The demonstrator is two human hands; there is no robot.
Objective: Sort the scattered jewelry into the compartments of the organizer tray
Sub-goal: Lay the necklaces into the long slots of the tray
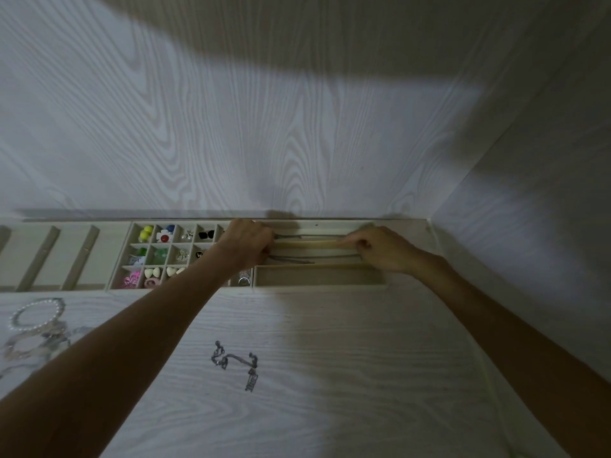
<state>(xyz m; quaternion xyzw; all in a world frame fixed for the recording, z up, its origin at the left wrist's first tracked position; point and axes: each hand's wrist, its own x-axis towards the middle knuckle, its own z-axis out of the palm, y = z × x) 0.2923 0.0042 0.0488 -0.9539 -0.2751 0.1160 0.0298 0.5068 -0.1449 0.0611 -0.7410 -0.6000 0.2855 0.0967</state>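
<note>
At the far left of the bench (330, 408), a pearl bracelet (36, 314) and a blurred tangle of silvery pieces are seen lying loose, well apart from the organizer tray (185, 289) set against the back wall. The tray's small square compartments are filled with earrings and beads, and the long slots on its right side run left to right. The left hand (246, 241) is placed at the left end of those slots, its fingers curled down over one end of a thin dark chain (310, 257); the right hand (380, 249) is placed at the right end, its fingers apparently pinching the other end, though the grip is too small and dim to be read with certainty. The chain is thus stretched along the slot's long axis, between the two hands, and the nearest slot is seen to hold nothing. A dark necklace (236, 363) is left in a loose heap on the bench, nearer the camera than both hands and roughly midway between the forearms, slightly closer to the left one; it is judged the likely next piece.
</note>
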